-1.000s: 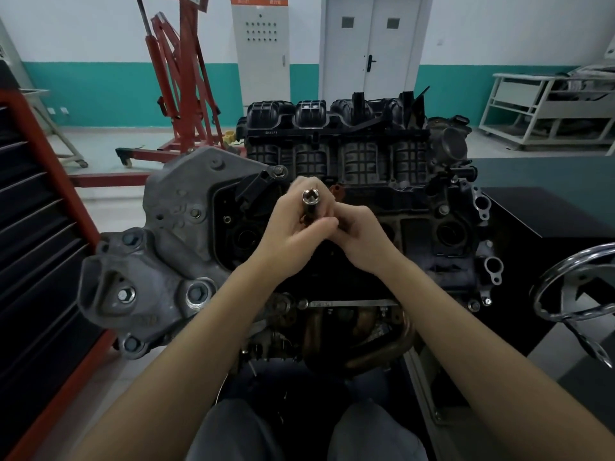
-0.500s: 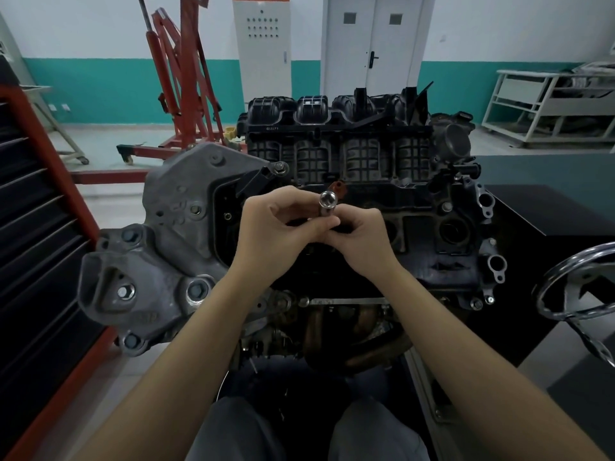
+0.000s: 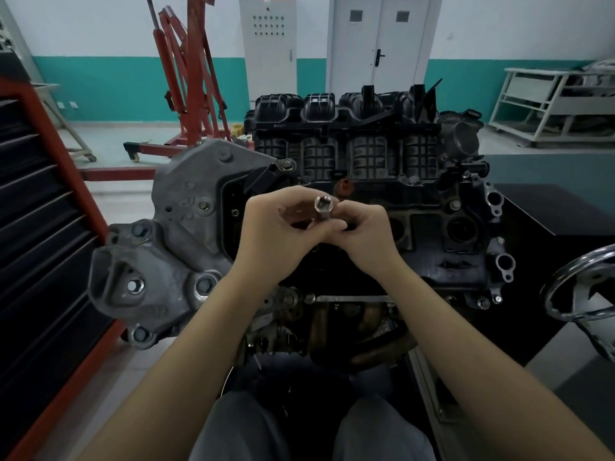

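Dim, even overhead light is leaving the engine [image 3: 366, 181] murky; wide-angle distortion is bending edges at 3 and 9 o'clock, softening corners.

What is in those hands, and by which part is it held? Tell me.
A metal socket. The left hand and right hand both pinch its lower end between fingertips; the open hex end sticks up free.

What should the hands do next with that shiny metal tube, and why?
Probably tip the socket down toward the engine: the left hand and right hand both pinch it in front of the engine, its six-sided opening facing the camera, on no bolt yet.
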`<state>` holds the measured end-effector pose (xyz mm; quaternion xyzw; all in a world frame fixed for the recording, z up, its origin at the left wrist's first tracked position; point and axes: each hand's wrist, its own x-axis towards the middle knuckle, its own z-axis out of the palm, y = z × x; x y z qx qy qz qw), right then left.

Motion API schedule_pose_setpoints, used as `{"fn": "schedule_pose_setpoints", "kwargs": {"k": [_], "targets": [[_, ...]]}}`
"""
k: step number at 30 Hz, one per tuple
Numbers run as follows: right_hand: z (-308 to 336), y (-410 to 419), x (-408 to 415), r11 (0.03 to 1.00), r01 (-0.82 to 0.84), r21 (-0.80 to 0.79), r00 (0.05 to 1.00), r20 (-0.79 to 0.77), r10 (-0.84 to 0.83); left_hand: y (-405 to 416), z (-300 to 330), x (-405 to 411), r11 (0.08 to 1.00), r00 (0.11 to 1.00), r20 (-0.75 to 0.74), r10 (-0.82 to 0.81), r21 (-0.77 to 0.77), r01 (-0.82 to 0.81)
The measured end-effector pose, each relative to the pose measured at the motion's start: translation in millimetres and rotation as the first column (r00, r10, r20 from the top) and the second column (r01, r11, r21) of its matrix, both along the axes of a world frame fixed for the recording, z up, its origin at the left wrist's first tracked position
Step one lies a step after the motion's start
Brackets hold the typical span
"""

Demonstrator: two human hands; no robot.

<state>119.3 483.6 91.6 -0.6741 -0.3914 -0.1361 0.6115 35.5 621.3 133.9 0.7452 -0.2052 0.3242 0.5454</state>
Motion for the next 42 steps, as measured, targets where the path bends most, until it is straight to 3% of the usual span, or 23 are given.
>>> {"fn": "schedule_pose_setpoints", "kwargs": {"k": [3, 6, 9, 12, 15, 18, 20, 23, 26, 32, 37, 42], "targets": [[0.8, 0.4, -2.4, 0.999, 0.017, -0.028, 0.999, 0.048, -0.016, -5.3, -0.7, -0.5, 0.998, 0.998, -0.008, 0.055, -0.037, -0.055], [0.0, -2.3, -1.0, 0.994, -0.005, -0.110, 0.995, 0.103, 0.016, -6.5, -0.7, -1.1, 0.995, 0.999, -0.045, -0.029, -0.096, 0.025], [-1.7, -0.4, 0.2, 0.998, -0.009, -0.068, 0.998, 0.067, 0.013, -3.0, -0.5, -1.1, 0.990, 0.994, -0.044, -0.103, -0.104, 0.097], [-3.8, 2.7, 0.7, 1.000, 0.027, 0.002, 1.000, 0.013, -0.028, -3.8, -1.6, -2.1, 0.999, 1.000, -0.014, 0.007, -0.040, -0.008], [-2.8, 1.9, 0.0, 0.999, 0.036, -0.014, 0.998, 0.052, -0.035, -6.6, -3.2, -2.2, 0.995, 0.997, -0.023, 0.073, -0.072, -0.074], [-2.7, 0.5, -0.1, 0.990, 0.029, -0.141, 0.990, 0.142, -0.008, -5.3, -3.3, -2.4, 0.995, 0.999, -0.044, -0.011, -0.102, 0.007], [-4.0, 0.2, 1.2, 0.991, 0.037, -0.131, 0.991, 0.131, -0.020, -3.7, -2.7, -2.6, 0.995, 0.997, -0.043, -0.058, -0.080, 0.055], [-4.5, 2.0, -0.2, 0.998, 0.054, -0.041, 0.997, 0.058, -0.051, -5.1, -2.6, -2.5, 0.999, 1.000, -0.005, 0.031, -0.014, -0.031], [-3.4, 2.1, -1.1, 0.998, 0.055, -0.018, 0.997, 0.055, -0.054, -7.8, -3.4, -2.2, 0.989, 0.991, 0.000, 0.135, -0.054, -0.135], [-3.5, -1.3, 0.1, 0.994, 0.033, -0.107, 0.992, 0.125, -0.019, -3.8, -2.9, -3.7, 0.995, 0.997, -0.050, -0.051, -0.088, 0.046], [-4.2, 1.1, -1.8, 0.999, 0.042, -0.016, 0.998, 0.048, -0.041, -5.5, -2.9, -4.3, 0.996, 0.996, -0.023, 0.082, -0.032, -0.083], [-2.5, -1.5, -2.7, 0.995, 0.015, -0.103, 0.988, 0.154, 0.001, -5.5, -4.1, -5.5, 0.994, 0.997, -0.047, -0.059, -0.090, 0.054]]}}
